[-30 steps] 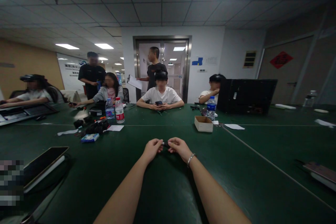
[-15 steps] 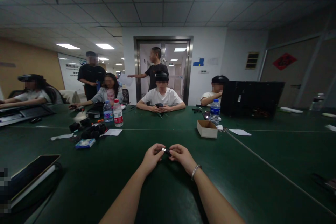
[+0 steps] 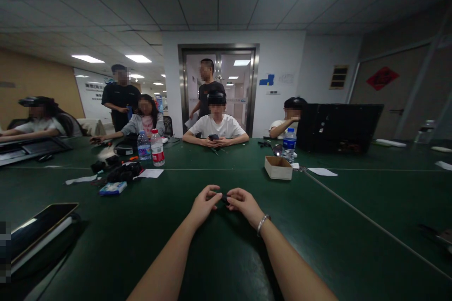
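Observation:
A small black USB stick (image 3: 224,198) is held just above the green table, between my two hands. My right hand (image 3: 243,202) pinches its right end with thumb and fingertips, and a silver bracelet circles that wrist. At the left end, the thumb of my left hand (image 3: 205,203) presses against the stick while the index finger curves above it. The fingertips partly cover the stick, and no metal end shows now.
Beyond my hands, a small open box (image 3: 278,169) stands near a water bottle (image 3: 289,145). Left lie a blue-white packet (image 3: 113,188), dark gear (image 3: 123,172) and a phone (image 3: 44,228) on a white object. A black monitor (image 3: 339,127) stands at right. People sit opposite.
The stick's silver end, visible between my fingers before, is now out of sight. My left thumb has shifted onto the black body. Behind, a standing person has lowered an outstretched arm with papers.

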`<action>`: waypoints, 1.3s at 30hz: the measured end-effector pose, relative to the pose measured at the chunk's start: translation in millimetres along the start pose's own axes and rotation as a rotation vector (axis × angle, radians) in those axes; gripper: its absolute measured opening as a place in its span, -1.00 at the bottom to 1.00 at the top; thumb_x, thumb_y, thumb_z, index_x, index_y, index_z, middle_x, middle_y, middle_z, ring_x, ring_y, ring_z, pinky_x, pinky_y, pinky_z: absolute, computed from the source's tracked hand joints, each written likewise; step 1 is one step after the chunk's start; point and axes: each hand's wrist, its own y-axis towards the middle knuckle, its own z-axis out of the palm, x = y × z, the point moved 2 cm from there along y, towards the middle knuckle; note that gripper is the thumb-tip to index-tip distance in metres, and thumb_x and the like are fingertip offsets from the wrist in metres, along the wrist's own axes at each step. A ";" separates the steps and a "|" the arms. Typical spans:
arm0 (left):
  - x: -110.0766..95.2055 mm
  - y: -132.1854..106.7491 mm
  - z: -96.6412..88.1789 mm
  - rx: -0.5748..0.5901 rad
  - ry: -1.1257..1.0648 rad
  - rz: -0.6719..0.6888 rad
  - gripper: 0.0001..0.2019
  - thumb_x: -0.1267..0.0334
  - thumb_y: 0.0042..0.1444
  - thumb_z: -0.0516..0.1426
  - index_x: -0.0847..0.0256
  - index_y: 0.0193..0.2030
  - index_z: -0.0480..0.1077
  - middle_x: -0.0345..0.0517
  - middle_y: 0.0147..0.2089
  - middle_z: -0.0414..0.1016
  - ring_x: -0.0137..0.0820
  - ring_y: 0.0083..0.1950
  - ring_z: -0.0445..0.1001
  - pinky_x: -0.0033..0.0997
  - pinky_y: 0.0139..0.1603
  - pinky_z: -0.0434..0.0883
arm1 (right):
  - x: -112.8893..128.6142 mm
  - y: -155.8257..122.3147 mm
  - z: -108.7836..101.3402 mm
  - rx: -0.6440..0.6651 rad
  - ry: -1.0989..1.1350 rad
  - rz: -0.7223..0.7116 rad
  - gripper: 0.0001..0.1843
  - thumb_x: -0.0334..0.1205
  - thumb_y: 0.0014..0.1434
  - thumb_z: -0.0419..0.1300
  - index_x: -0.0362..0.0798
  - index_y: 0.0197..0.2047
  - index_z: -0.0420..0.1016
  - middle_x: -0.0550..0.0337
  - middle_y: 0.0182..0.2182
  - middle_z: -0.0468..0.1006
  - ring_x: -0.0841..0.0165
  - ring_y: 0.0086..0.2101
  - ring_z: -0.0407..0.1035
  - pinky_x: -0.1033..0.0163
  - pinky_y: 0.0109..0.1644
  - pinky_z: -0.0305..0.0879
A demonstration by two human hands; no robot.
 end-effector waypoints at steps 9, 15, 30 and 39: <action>-0.7 -0.6 0.6 -0.006 0.014 0.036 -0.64 0.07 -0.08 0.19 0.24 -0.18 0.35 -0.03 -0.21 0.40 -0.42 -0.30 0.40 -0.54 -0.43 0.32 | 1.2 -0.7 1.4 -0.009 -0.015 0.004 -0.58 -0.12 -0.21 0.38 -0.15 -0.31 0.40 0.19 -0.48 0.47 0.39 -0.47 0.41 0.32 -0.41 0.35; 0.1 0.6 -0.7 -0.034 0.047 0.028 -0.69 0.08 -0.07 0.18 0.26 -0.25 0.36 -0.07 -0.33 0.41 -0.43 -0.36 0.39 -0.54 -0.48 0.30 | -1.1 2.0 0.6 0.002 -0.015 0.002 -0.57 -0.13 -0.22 0.39 -0.15 -0.30 0.40 0.19 -0.48 0.48 0.39 -0.46 0.41 0.32 -0.40 0.36; -6.1 -2.9 0.3 0.055 0.013 0.055 -0.72 0.16 -0.08 0.19 0.26 -0.23 0.39 -0.03 -0.22 0.41 -0.41 -0.27 0.39 -0.50 -0.36 0.33 | 0.1 1.8 0.5 0.005 -0.019 0.017 -0.59 -0.17 -0.21 0.38 -0.17 -0.29 0.41 0.16 -0.45 0.49 0.39 -0.44 0.41 0.31 -0.37 0.35; -1.2 -0.8 0.1 -0.020 0.020 -0.005 -0.69 0.16 -0.03 0.17 0.27 -0.16 0.36 -0.02 -0.23 0.40 -0.42 -0.29 0.40 -0.51 -0.39 0.35 | 0.7 0.7 1.3 0.001 -0.024 0.011 -0.56 -0.13 -0.23 0.39 -0.17 -0.29 0.41 0.16 -0.44 0.49 0.39 -0.43 0.41 0.31 -0.38 0.35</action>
